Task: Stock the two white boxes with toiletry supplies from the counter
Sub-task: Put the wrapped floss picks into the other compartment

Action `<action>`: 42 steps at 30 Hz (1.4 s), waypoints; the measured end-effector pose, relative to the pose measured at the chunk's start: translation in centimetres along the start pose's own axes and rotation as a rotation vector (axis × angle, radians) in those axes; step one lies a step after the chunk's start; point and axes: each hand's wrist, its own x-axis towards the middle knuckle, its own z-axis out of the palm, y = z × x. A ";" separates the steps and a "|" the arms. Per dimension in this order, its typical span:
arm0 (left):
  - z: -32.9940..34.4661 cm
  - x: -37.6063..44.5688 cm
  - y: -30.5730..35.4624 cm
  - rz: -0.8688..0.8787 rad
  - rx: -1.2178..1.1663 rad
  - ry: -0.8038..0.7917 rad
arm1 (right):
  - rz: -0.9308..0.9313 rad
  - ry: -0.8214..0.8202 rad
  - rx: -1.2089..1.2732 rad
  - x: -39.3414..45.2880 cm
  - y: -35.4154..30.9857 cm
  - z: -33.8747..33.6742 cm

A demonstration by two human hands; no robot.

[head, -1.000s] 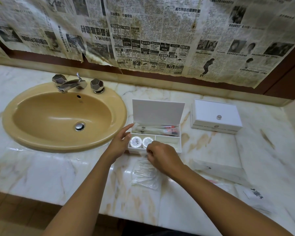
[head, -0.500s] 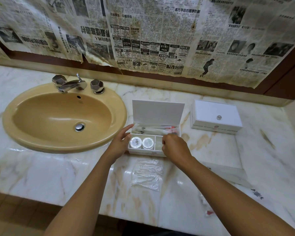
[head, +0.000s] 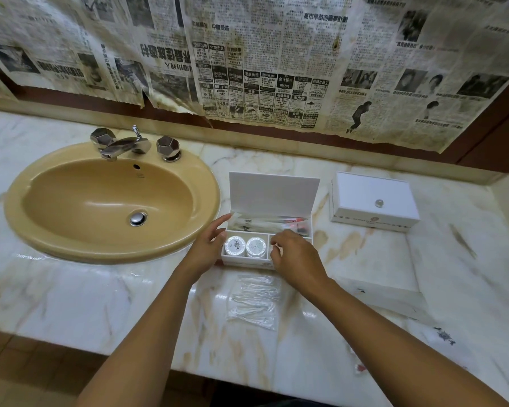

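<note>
Head view: my right hand [head: 299,257], fingers loosely curled and nothing visibly held, hovers over the open box [head: 266,230]'s front-right compartment. Clear packet [head: 254,301] lies just behind the wrist toward the counter's front edge, long axis front-to-back, right hand nearer. Left hand [head: 207,248], fingers straight, steadies the box's left wall.

The open box [head: 274,195] under the hands is plain white, its two round tubs [head: 245,246] white with faint grey print. Left of it, the sink [head: 112,201] is mustard-tan with chrome taps [head: 124,145]. The counter [head: 71,295] is white marble veined rusty brown. Behind hang yellowed black-and-white newspapers [head: 262,60]. The closed box [head: 373,201], off right, is white too.
</note>
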 end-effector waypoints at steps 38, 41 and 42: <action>-0.1 -0.1 -0.1 0.003 0.009 -0.012 | -0.182 -0.420 -0.339 -3.6 -1.5 3.5; 0.0 -0.2 0.1 -0.005 0.002 -0.013 | -0.179 -0.369 -0.284 -3.7 -1.7 3.2; 0.0 -0.2 0.1 -0.003 -0.003 -0.014 | -0.168 -0.355 -0.259 -3.6 -1.8 3.1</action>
